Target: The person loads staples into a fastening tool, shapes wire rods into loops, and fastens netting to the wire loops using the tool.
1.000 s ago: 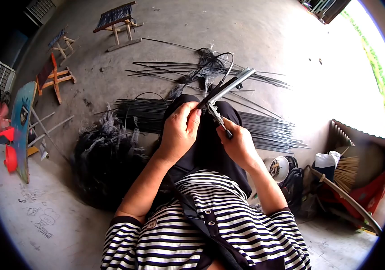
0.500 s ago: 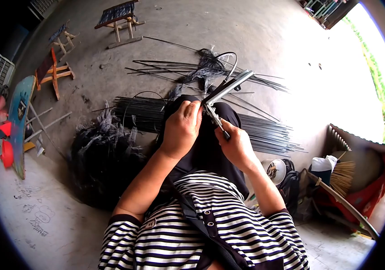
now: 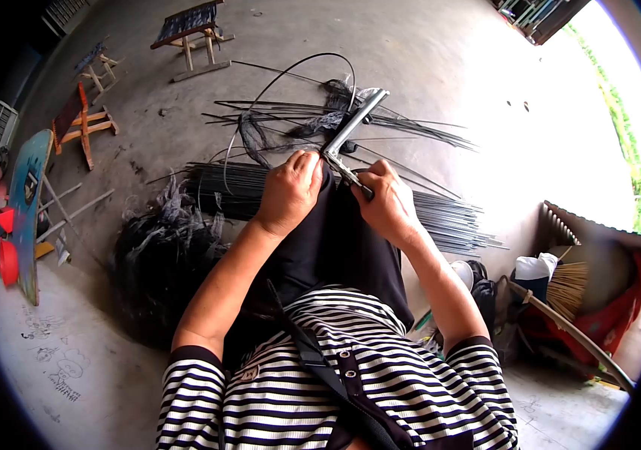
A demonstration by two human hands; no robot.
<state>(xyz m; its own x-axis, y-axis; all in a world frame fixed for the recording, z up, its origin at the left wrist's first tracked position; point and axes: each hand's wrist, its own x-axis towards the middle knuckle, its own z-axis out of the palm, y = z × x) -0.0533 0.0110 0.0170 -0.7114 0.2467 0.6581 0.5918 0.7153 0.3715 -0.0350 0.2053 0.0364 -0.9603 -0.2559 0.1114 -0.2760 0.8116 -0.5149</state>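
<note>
My right hand [image 3: 386, 199] is closed round the dark-tipped handle of a silver hand tool [image 3: 358, 124], which looks like hog ring pliers with a long magazine. The magazine points up and away over my knees. Pinched shut at the tool's head is my left hand [image 3: 290, 187], apparently on a thin black rod [image 3: 290, 69]. The rod arches high in a loop beyond the hands, its other end hanging to the left. Dark netting [image 3: 253, 139] hangs near the loop. My left fingers hide the spot where rod and tool meet.
Bundled black rods [image 3: 452, 221] lie across the floor beyond my knees, with looser rods [image 3: 425, 131] farther out. A heap of black netting [image 3: 163, 262] sits at my left. Wooden folding stools [image 3: 84, 124] stand left; a bundle of sticks [image 3: 569, 285] and a red cloth [image 3: 635, 300] are right.
Both hands and the tool have shifted slightly left. The rod's loop has sprung wider and swung out to the left. My right hand has turned over the handle, knuckles now higher.
</note>
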